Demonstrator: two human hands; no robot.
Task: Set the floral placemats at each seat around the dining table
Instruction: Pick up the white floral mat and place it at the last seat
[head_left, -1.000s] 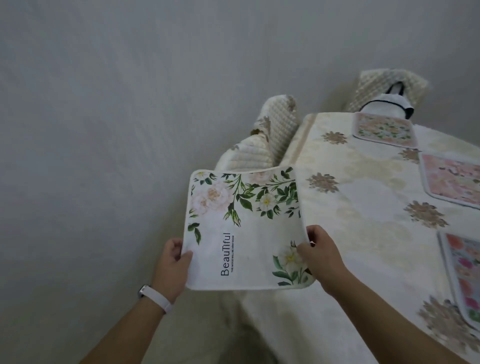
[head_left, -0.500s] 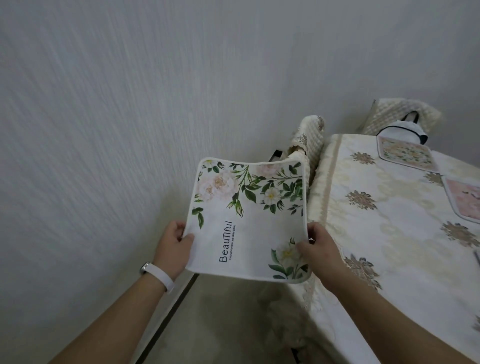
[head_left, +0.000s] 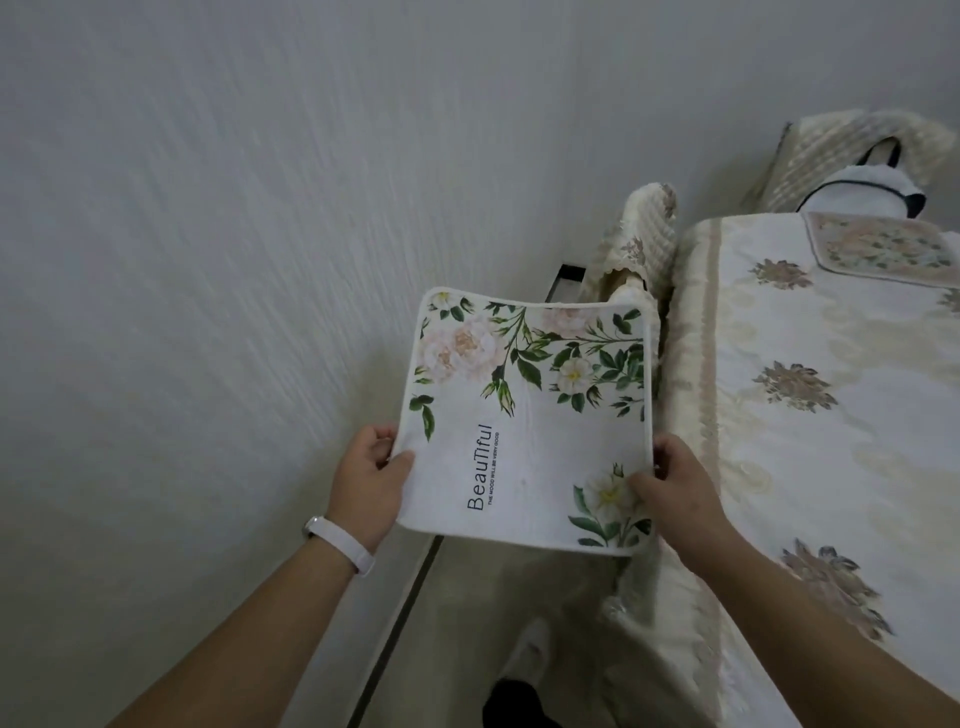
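I hold a white floral placemat printed with "Beautiful" flat in the air, left of the dining table. My left hand grips its near left edge, thumb on top. My right hand pinches its near right corner beside the table's left edge. The table wears a cream cloth with brown flower motifs. Another floral placemat lies at the table's far end.
A white wall runs close along the left, leaving a narrow strip of floor. A chair with a quilted cream cover stands tucked at the table's left side. A second covered chair with a white bag sits at the far end. My foot shows below.
The view has swung left and down as I moved along the table's left side. The placemat stays gripped in both hands, now off the table over the floor. The near placemats have left the view.
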